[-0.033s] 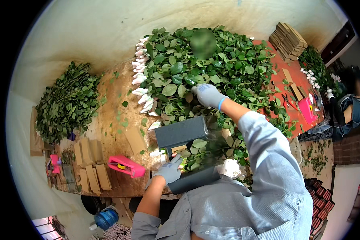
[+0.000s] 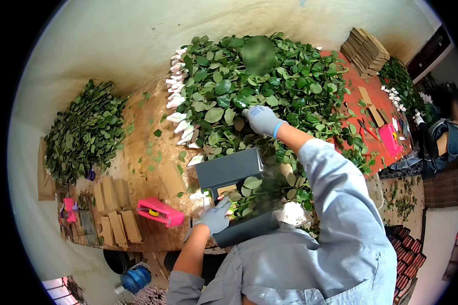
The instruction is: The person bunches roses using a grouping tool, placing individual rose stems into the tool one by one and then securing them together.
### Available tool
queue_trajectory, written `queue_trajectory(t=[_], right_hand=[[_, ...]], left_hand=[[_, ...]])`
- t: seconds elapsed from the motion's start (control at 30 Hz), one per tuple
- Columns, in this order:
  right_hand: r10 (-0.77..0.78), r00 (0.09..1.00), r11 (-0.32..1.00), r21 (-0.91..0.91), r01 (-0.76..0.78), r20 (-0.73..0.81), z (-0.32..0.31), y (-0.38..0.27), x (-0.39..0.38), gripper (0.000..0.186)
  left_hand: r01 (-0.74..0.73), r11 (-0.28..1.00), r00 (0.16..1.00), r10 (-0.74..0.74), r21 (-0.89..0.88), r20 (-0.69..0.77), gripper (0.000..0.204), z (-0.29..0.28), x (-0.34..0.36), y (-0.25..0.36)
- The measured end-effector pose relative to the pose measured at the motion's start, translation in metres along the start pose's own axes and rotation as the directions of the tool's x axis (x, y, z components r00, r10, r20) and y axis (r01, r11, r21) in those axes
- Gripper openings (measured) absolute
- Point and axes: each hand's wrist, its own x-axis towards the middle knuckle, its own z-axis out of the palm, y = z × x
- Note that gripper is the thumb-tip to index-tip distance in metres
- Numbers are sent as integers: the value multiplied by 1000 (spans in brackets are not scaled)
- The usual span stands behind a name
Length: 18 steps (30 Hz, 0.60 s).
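My left hand (image 2: 213, 217), in a grey glove, has its fingers curled on the end of a leafy rose bunch (image 2: 252, 193) lying inside a dark grey hinged box (image 2: 229, 168); a tan card (image 2: 226, 189) shows there. My right hand (image 2: 260, 120), also gloved, reaches into the big pile of leafy stems (image 2: 290, 76) with fingers bent; what it grips is hidden. White-wrapped heads (image 2: 177, 117) line the pile's left side. A pink tape dispenser (image 2: 160, 212) is left of my left hand.
Another leafy pile (image 2: 81, 132) and cardboard pieces (image 2: 118, 218) are at left. A red board (image 2: 359, 91) carries pliers (image 2: 366, 129), another pink dispenser (image 2: 389, 140) and stacked cardboard (image 2: 364, 51). A co-worker (image 2: 442, 140) is at far right, beside wrapped bunches (image 2: 394, 99).
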Motion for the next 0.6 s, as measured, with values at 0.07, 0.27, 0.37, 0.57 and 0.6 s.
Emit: queue_trajectory(t=[0.07, 0.27, 0.37, 0.57, 0.6], right_hand=[[70, 991, 992, -112, -58, 110, 28, 11, 14, 24], [115, 978, 943, -330, -52, 175, 67, 18, 20, 20], [-11, 993, 901, -429, 60, 117, 47, 26, 15, 18], [22, 957, 849, -500, -171, -290, -91, 26, 2, 25], [-57, 886, 863, -469, -188, -460, -127, 24, -2, 27]], left_hand=[[6, 1000, 1000, -6, 0, 27, 62, 2, 4, -4], [-3, 1000, 1000, 3, 1, -3, 64, 4, 4, -4], [4, 1000, 1000, -4, -12, -13, 61, 3, 1, -2], [13, 1000, 999, -12, -15, 38, 63, -4, 5, 3], [9, 1000, 999, -8, -13, 36, 62, -3, 7, 1]])
